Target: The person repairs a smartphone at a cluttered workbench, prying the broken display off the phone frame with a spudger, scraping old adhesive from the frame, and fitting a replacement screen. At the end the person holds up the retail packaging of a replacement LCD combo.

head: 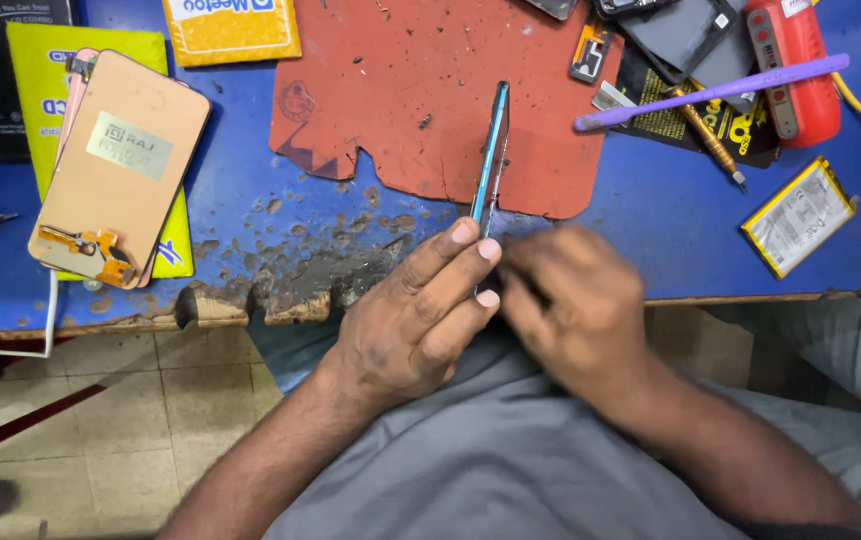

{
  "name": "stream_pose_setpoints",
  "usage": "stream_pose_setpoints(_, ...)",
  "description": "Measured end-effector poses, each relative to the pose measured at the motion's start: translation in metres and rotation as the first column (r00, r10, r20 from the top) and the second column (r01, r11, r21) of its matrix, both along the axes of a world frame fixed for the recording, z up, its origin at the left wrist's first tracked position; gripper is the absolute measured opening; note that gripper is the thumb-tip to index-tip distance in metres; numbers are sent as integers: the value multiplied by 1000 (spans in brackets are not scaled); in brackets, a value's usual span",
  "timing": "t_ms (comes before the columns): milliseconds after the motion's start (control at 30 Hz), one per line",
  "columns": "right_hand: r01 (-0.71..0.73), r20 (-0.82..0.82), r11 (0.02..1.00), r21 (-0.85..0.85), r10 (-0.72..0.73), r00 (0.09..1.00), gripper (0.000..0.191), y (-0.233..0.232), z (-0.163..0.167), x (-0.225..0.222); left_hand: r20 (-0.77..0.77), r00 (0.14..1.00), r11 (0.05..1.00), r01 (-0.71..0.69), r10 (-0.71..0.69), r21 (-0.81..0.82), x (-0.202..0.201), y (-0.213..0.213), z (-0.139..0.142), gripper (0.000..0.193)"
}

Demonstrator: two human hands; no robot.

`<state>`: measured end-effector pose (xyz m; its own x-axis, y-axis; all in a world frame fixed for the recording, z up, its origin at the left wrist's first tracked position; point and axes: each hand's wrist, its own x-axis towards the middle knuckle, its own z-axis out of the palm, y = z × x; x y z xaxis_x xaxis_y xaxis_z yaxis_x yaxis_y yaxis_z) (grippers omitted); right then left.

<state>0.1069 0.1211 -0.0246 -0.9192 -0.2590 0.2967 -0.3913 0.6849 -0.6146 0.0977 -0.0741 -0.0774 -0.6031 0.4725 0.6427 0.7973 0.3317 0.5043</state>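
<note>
On the scratched blue desk (650,220), the left hand (420,320) pinches a thin blue phone (490,160) on its edge over the red mat (390,90), so the blurry right hand (570,310), closed at its near end, can work there.

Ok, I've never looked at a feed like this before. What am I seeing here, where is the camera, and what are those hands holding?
There is one picture, taken by a camera worn on a person's head and looking down at their own two bare hands over a worn blue table. No machine is involved.

The left hand and the right hand meet at the table's near edge and together hold a thin phone on its edge, its far end over a red mat. The right hand is blurred, so its exact grip is unclear.

Around them lie a tan phone screen panel on a yellow box at the left, a purple toothbrush, a red tool, a screwdriver and a flat battery at the right.
</note>
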Motion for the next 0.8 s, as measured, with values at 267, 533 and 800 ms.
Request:
stream_pose_setpoints(267, 30, 67, 999, -16, -29, 997, 14, -3, 5, 15, -12, 1000, 1000, -8, 8, 10, 4, 4, -2, 32)
stream_pose_setpoints(533, -14, 39, 999, 33, 13, 999, 16, 0, 2, 29, -33, 999, 1000, -26, 26, -16, 9, 3, -3, 31)
stream_pose_setpoints(800, 67, 320, 988, -142, -18, 947, 8, -4, 11, 37, -97, 995, 995, -40, 31, -95, 10, 2, -3, 31)
